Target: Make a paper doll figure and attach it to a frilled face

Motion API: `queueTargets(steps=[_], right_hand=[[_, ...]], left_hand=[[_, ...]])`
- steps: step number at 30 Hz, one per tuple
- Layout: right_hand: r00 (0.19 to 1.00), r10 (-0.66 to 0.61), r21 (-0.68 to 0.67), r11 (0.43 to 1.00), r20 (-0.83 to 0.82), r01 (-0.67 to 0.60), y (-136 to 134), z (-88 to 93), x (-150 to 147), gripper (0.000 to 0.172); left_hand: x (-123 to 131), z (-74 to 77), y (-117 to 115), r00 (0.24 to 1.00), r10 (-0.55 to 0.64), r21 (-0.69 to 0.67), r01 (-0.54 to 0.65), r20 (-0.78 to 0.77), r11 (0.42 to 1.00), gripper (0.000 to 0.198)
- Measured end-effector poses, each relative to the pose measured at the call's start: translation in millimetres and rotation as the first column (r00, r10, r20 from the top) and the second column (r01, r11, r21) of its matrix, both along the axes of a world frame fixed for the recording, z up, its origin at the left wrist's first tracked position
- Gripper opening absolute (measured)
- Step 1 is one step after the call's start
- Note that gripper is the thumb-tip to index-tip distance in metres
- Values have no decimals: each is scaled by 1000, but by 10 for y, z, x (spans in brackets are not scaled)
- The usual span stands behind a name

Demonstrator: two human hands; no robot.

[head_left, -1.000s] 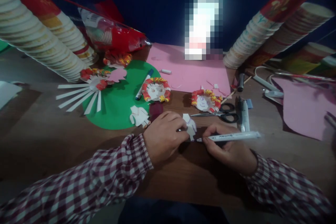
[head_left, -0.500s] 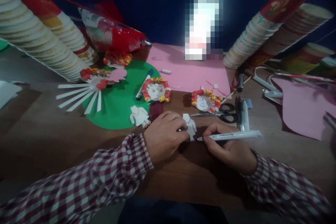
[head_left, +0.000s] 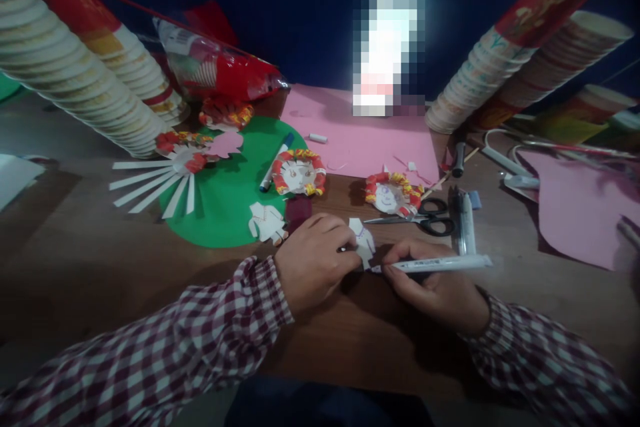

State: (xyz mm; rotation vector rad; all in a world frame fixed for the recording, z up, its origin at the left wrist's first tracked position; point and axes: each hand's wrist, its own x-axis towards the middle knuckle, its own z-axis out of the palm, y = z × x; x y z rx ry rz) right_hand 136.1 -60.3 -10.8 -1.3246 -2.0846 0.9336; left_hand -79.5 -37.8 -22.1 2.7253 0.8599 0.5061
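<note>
Between my hands lies a small white paper doll-body cutout (head_left: 362,240) with purple marks along its neck and sleeve. My left hand (head_left: 317,263) is closed at its left edge, thumb and finger pinching it against the table. My right hand (head_left: 425,283) grips a white marker (head_left: 440,264), whose tip touches or nearly touches the cutout's lower end. Just beyond are black-handled scissors (head_left: 435,217) and a paper face with a red and yellow rim (head_left: 393,193). A similar paper face (head_left: 300,173) and another body cutout (head_left: 267,222) lie to the left.
A green paper circle (head_left: 215,213) lies at left, with a blue-capped marker (head_left: 275,163) on it. Pink paper (head_left: 370,143) is at the back. Tall paper-cup stacks (head_left: 85,73) stand left and right (head_left: 500,47). More markers (head_left: 466,223) lie right, near a pink sheet (head_left: 580,207).
The marker in my right hand has moved slightly left and down, its tip closer to the cutout's lower end. My left hand stays in place on the cutout.
</note>
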Motion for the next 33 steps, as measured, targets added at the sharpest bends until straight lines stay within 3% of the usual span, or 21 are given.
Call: queueTargets(steps=[13,24,33], right_hand=[[1000,18,-15,1000,-5,-18,8,2,5,6],[993,-115,152,981,-25,118,21,49,9,4],[992,-111,59,992,-60,115,32,-19,-12,0]], left_hand=[[5,-4,-8,1000,1,-4,-1,-9,1000,14],[12,41,26,999,-1,-28,-1,-49,1000,15],[-11,-37,83,999,24,-111,-19,47,994,20]])
